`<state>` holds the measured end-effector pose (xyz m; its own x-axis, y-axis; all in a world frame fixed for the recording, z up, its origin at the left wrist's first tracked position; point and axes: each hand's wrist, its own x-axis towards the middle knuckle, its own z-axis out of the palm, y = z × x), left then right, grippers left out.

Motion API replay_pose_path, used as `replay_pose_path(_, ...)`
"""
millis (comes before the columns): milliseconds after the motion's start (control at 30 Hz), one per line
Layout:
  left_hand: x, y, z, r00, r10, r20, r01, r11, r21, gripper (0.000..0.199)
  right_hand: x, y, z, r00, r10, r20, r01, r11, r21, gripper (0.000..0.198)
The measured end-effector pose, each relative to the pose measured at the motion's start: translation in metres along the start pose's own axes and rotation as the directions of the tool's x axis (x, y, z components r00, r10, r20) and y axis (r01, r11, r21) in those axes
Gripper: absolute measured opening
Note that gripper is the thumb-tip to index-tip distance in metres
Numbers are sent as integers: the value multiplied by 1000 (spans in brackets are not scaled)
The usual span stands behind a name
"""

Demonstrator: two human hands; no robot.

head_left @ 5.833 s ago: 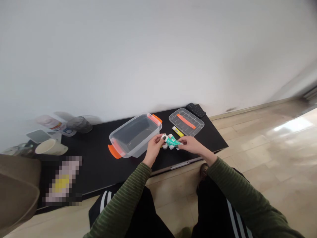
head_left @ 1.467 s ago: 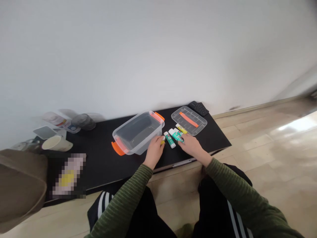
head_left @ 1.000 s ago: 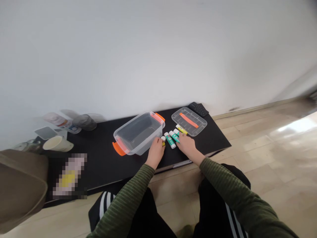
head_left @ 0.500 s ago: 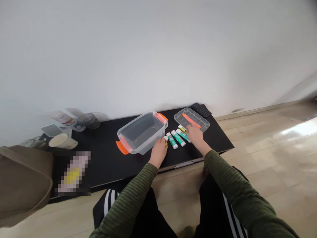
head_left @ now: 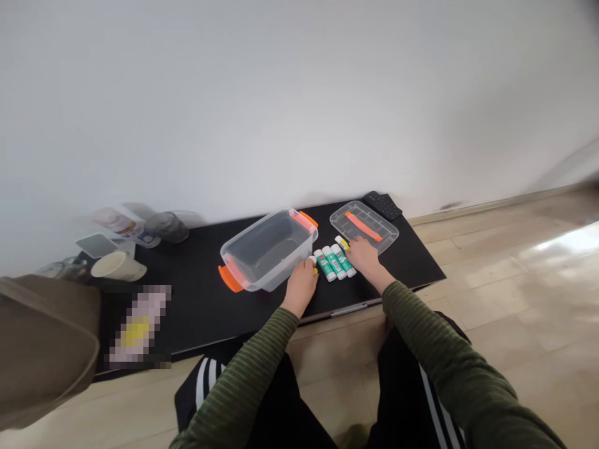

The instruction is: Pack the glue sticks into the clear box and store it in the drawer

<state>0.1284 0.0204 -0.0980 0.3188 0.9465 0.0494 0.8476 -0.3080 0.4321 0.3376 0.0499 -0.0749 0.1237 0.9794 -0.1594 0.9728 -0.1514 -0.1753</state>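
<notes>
Three green-and-white glue sticks (head_left: 335, 263) lie side by side on the black table between my hands. My left hand (head_left: 302, 282) is closed on a yellow-and-white glue stick (head_left: 313, 261) at the left end of the row; its fingers hide most of it. At the right end, my right hand (head_left: 364, 257) is closed around another yellow-and-white glue stick (head_left: 342, 242), whose white cap end sticks out. Just left of the row stands a clear plastic box (head_left: 266, 249) with orange latches, its top uncovered. Its clear lid (head_left: 339, 218) with an orange handle lies behind my right hand.
A dark patterned item (head_left: 384, 204) lies at the table's back right corner. To the left stand a paper cup (head_left: 118, 267), a dark glass (head_left: 167, 227) and a white bottle (head_left: 115, 221) beside the wall. A brown bag-like shape (head_left: 47, 349) covers the table's left end.
My right hand has shifted slightly left with its glue stick. The green glue sticks have closed up from a spread-out row into a tight one. My left hand has stayed nearly still.
</notes>
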Motion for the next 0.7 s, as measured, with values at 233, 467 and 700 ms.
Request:
replay_pose_path(233,-3,-3,-2,999,22,-24,-25,995,-100,20,-4,-1,-7,1000,7,-11,-7,1000,-8,31)
replay_pose_path(467,-7,-6,-13,994,-96,-58,31,733,-679,17,-28,5,-22,999,-49,-6,49,987,154,30)
replay_pose_path(700,-10,6,-18,922,-234,307,282,-135,-950,23,-66,2,-10,907,-383,-178,420,776,471,24)
